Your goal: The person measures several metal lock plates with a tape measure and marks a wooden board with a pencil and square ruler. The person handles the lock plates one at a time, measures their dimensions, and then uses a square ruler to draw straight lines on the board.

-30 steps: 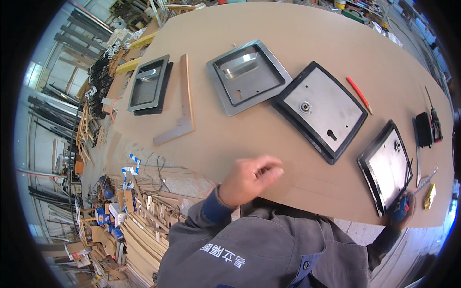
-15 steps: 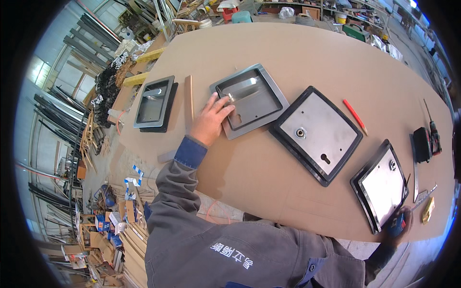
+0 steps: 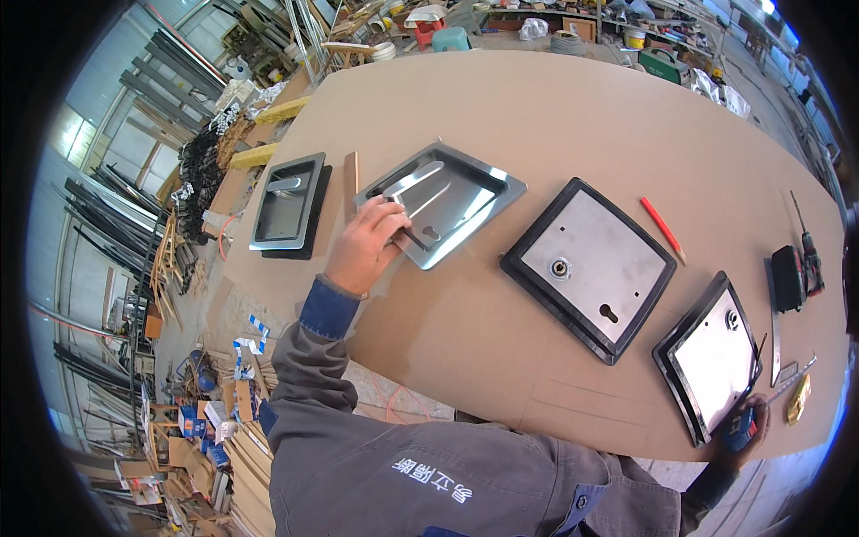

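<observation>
My left hand (image 3: 367,243) is closed on the left corner of a recessed metal handle plate (image 3: 461,240), its fingers by the lever. The plate has a shiny rim and a keyhole-shaped cutout, and looks tilted. At the lower right, my right hand (image 3: 754,428) is wrapped round a blue-and-red tool (image 3: 740,431); its exact kind is unclear. Beside that hand lies a black-edged metal plate (image 3: 711,358). A similar back-up plate (image 3: 601,259) with a round fitting and keyhole cutout lies at the middle right. Another handle plate (image 3: 284,224), lever up, rests at the left.
On the brown board-topped table (image 3: 501,367) lie a red pencil (image 3: 662,230), a cordless drill (image 3: 796,271), a yellow packet (image 3: 798,398) and a narrow wooden strip (image 3: 352,183). Cartons and offcuts (image 3: 201,430) fill the floor at the left; a cluttered bench stands behind.
My left hand has shifted slightly left and down. The handle plate in it has turned and tilted, its lever swinging to another angle. My right hand still grips the blue-and-red tool.
</observation>
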`<state>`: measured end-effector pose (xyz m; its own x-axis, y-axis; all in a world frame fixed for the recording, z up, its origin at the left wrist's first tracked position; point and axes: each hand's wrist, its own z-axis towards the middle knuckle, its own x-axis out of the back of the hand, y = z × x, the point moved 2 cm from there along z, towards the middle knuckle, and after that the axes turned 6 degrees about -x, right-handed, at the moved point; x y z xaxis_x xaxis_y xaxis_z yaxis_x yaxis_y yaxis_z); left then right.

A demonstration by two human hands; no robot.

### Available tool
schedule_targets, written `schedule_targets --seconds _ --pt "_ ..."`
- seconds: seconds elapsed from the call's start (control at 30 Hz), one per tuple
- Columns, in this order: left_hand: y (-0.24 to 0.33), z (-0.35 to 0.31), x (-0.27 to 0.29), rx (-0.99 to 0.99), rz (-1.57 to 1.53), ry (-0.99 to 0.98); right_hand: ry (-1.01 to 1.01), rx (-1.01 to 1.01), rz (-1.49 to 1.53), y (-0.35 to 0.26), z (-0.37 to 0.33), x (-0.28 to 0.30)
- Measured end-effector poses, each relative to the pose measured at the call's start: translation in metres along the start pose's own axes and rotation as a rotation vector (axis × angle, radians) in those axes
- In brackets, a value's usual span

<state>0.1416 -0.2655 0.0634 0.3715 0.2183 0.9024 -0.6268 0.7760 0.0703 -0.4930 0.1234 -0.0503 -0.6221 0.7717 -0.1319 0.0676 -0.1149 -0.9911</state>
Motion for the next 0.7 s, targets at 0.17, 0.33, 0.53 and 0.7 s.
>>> schedule_targets --seconds 0.17,0.33,0.53,0.7 --pt "0.012 0.007 0.034 0.22 -0.155 0.26 0.06 0.133 -0.242 -0.004 -0.006 -0.005" --pt "0.01 -0.017 0.041 0.629 -0.605 0.462 -0.085 0.245 -0.266 0.005 -0.002 0.007" --pt "0.044 -0.015 0.021 0.597 -1.424 0.7 0.004 0.565 -0.64 0.01 -0.003 0.008" --pt "0.061 -0.015 0.0 0.601 -1.495 0.803 -0.07 -0.034 0.023 0.008 0.009 0.026"
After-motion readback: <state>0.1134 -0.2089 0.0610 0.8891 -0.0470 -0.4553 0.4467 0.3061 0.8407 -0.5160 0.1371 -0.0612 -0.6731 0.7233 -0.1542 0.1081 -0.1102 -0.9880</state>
